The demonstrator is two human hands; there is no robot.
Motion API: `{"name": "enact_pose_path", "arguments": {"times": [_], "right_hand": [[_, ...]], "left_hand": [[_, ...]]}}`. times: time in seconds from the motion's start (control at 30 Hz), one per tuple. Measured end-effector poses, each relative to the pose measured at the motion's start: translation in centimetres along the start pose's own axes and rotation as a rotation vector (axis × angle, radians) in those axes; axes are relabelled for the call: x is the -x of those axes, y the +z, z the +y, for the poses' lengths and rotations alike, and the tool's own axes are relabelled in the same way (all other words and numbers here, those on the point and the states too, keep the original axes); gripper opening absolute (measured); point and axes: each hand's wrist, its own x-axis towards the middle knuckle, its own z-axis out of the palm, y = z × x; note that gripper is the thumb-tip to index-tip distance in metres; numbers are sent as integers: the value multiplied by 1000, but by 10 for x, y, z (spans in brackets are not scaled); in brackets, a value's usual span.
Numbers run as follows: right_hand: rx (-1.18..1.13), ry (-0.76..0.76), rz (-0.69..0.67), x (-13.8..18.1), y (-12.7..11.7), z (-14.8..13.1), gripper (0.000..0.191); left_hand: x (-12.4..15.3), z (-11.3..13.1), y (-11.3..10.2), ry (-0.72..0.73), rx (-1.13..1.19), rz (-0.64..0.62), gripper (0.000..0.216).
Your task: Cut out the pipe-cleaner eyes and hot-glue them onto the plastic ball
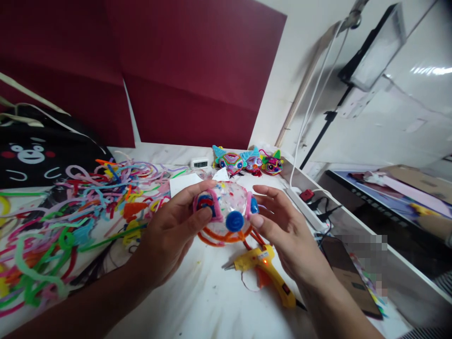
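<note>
Between my hands is a rounded, clear craft figure [231, 200] with pink and orange pipe-cleaner trim and a blue coiled disc [235, 221] on its front. My left hand [176, 221] grips its left side, the thumb pressing beside a blue and red coil. At the other side, my right hand [282, 226] holds the figure's edge near a blue patch, thumb in front and fingers curved behind. Below it on the white table lies a yellow glue gun [270, 270], its small light glowing orange and its nozzle pointing left.
Loose pipe cleaners [81, 207] heap across the left. Several finished colourful figures [231, 162] stand at the back, beside a small white digital clock [200, 163]. To the right are a power strip [307, 207], a dark phone [351, 278] and a lamp on a stand [376, 52].
</note>
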Motion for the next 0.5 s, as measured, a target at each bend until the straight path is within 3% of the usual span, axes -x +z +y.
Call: {"name": "enact_pose_path", "arguments": {"times": [0.5], "right_hand": [[-48, 10, 84, 1, 6, 5, 55]], "left_hand": [[2, -5, -6, 32, -57, -63, 30]]}}
